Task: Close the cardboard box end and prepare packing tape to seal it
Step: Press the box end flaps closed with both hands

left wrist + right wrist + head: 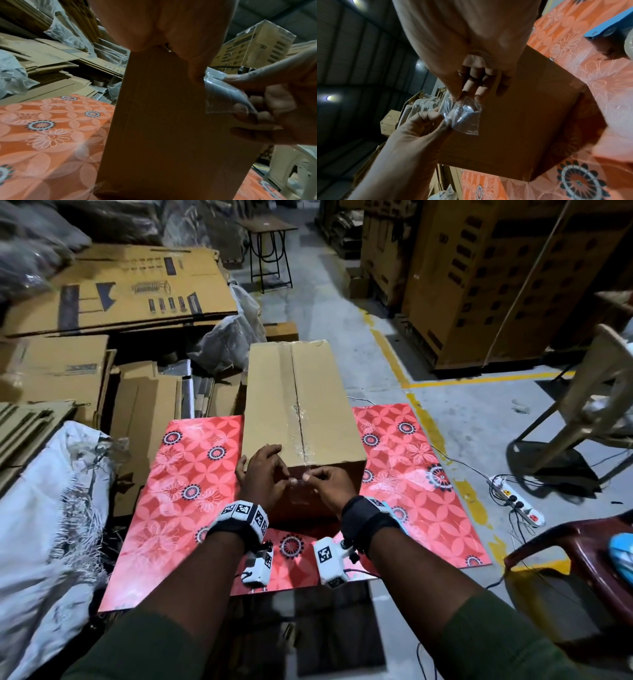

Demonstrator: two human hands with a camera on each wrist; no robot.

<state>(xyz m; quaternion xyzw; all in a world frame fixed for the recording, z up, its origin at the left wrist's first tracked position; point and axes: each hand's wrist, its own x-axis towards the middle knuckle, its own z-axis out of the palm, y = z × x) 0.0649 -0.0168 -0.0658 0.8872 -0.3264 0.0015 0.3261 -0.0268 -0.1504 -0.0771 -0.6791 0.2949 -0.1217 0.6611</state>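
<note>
A long brown cardboard box [294, 405] lies on a red floral table [185, 508], its top seam covered with clear tape. Both hands meet at the top edge of its closed near end. My left hand [265, 472] and right hand [329, 484] each pinch a loose, crumpled piece of clear tape [465, 119] that hangs onto the end face [163, 128]. In the left wrist view the right hand's fingers [243, 108] fold around the tape [223, 97]. A blue tape dispenser [607, 27] lies on the table to the right of the box.
Flattened cardboard [120, 285] and a white sack [44, 508] crowd the table's left side. Stacked cartons [479, 268] stand at the back right. A power strip [513, 501] with cables lies on the floor to the right, near a maroon chair [582, 559].
</note>
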